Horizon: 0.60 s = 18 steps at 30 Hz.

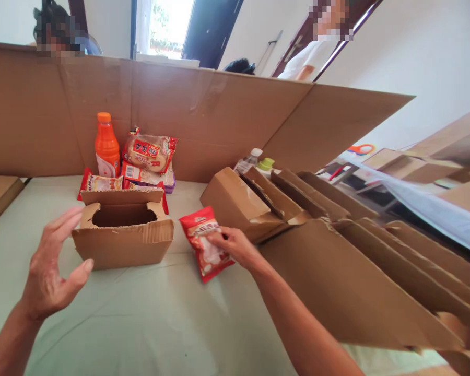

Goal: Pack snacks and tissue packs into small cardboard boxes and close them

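Note:
My right hand (235,246) grips a red and white snack packet (204,230) by its right side, over the light green cloth. To its left stands a small cardboard box (123,248) with its top open; the inside looks dark and I cannot see its bottom. Beside the box's left end, my left hand (57,266) is held with thumb and fingers spread, nothing between them. Behind the box are another red snack packet (102,183), an orange drink bottle (107,146), and a bag of bread (149,151) resting on a purple and white carton (151,177).
Cardboard dividers (309,261) form compartments along the right, with a clear bottle (254,154) and a green-capped item (266,164) behind. A tall cardboard wall (180,104) closes off the back. Flat cardboard (0,196) lies far left. Other people are beyond the wall.

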Motion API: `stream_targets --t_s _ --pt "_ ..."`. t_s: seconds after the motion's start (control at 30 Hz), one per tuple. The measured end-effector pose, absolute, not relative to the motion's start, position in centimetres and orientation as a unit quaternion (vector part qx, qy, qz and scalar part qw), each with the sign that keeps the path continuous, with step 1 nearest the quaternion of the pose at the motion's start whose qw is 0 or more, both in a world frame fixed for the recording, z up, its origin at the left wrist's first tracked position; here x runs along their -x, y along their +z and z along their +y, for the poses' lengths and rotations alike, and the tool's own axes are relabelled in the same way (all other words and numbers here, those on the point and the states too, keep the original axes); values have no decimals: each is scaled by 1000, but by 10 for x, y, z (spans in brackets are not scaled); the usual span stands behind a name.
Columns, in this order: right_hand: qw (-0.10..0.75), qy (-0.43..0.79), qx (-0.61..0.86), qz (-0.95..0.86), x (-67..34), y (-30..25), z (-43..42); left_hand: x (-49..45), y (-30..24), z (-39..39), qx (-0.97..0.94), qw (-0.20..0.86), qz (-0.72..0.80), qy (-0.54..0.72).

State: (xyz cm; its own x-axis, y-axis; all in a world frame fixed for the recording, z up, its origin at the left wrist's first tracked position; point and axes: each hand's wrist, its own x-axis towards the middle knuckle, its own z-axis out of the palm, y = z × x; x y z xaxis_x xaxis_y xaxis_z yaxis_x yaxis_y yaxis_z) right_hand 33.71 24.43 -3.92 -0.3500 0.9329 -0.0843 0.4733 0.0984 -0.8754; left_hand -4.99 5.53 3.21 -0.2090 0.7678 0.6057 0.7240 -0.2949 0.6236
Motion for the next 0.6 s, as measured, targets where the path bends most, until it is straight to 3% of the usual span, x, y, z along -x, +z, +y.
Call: stream_targets --t_s 0.1,0.17,0.23,0.33,0.47,0.6 --pt "460 368 493 -640 -340 9 247 49 67 72 -761 9 550 344" --pt "607 341 410 -590 -324 46 250 47 82 82 -796 12 557 235" --pt "675 355 303 -571 -292 78 250 43 90 88 -819 11 552 157" --pt "641 426 203 -605 -230 100 245 35 93 91 -837 -1 540 89" --pt "497 512 168 -680 -169 87 235 35 89 86 -820 -57 568 31" --pt "418 364 253 -793 -169 79 227 45 83 73 -807 -134 575 11"
